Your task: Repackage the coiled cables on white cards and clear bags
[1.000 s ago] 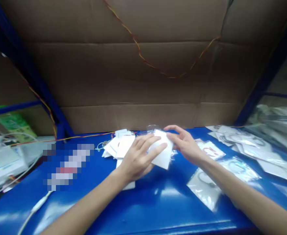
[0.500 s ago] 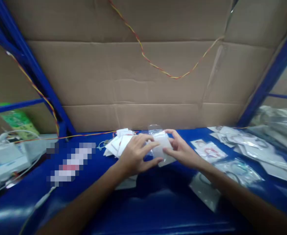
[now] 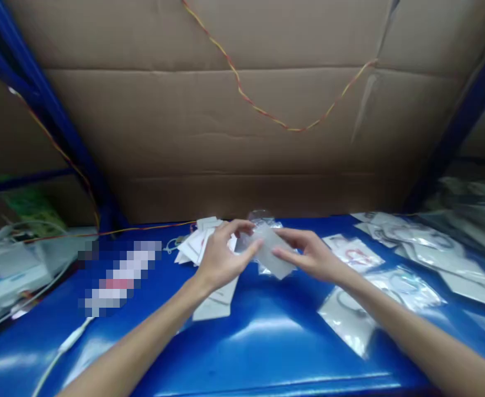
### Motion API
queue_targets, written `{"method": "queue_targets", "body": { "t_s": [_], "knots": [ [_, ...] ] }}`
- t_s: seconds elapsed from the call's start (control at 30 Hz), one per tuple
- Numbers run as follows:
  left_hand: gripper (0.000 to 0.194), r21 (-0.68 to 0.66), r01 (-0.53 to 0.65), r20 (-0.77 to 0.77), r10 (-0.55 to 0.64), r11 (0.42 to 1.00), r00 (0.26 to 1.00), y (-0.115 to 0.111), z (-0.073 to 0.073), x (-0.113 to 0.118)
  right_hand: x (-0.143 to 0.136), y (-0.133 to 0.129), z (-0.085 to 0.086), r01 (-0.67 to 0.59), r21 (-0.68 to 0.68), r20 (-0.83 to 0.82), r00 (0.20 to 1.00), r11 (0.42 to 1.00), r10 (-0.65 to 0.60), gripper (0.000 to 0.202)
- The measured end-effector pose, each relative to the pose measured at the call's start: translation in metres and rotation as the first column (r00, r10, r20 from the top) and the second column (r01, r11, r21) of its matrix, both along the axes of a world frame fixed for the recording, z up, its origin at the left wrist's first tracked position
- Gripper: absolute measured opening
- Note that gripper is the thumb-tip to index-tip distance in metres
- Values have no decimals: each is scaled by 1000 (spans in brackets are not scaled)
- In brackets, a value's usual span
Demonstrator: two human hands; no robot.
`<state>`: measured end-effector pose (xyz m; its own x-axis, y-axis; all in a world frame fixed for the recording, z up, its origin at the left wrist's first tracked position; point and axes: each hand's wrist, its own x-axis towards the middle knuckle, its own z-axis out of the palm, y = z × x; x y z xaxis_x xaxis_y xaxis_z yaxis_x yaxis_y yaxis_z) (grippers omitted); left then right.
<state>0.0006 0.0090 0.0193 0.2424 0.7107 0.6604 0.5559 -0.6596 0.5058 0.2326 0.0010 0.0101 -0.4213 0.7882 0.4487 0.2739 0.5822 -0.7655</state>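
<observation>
A small, translucent whitish plastic bag (image 3: pixel 276 259) is held up between my hands over the blue tabletop. My left hand (image 3: pixel 225 256) has its thumb and curved fingers at the bag's left edge. On the opposite edge, my right hand (image 3: pixel 308 255) pinches it between thumb and fingers. Clear plastic bags (image 3: pixel 262 216) lie behind and under it on the table. Just left of my left hand is a loose pile of white cards (image 3: pixel 192 247). Another white card (image 3: pixel 213 310) with a thin dark line across it lies by my left wrist.
Clear packets with thin cords or bands (image 3: pixel 356 255) lie to the right, with a larger stack of packets (image 3: pixel 428 237) beyond. A white cable (image 3: pixel 70 339) runs along the left. Cardboard (image 3: pixel 242 121) and blue frame posts (image 3: pixel 56 121) enclose the back.
My left hand has turned and moved slightly left, its fingers now curled at the bag's edge. The translucent bag has tilted. More of the card by my left wrist shows.
</observation>
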Motion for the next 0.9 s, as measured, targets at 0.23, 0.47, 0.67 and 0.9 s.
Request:
{"method": "queue_targets", "body": {
  "t_s": [0.23, 0.47, 0.67, 0.9],
  "knots": [
    [16, -62, -46, 70, 51, 997, 996, 7, 5, -6, 1, 5, 2, 133, -86, -109, 984, 987, -142, 56],
    [27, -238, 18, 142, 16, 971, 990, 6, 6, -3, 6, 9, 5, 271, 67, -119, 958, 960, -262, 20],
    [41, -512, 185, 226, -76, 839, 971, -1, 14, -1, 2, 7, 6, 181, -22, -262, 948, 983, -181, 31],
    [39, -603, 337, 423, -68, 723, 904, 7, 15, -8, 10, 17, 4, 32, -353, -339, 927, 935, -160, 38]
  ]
}}
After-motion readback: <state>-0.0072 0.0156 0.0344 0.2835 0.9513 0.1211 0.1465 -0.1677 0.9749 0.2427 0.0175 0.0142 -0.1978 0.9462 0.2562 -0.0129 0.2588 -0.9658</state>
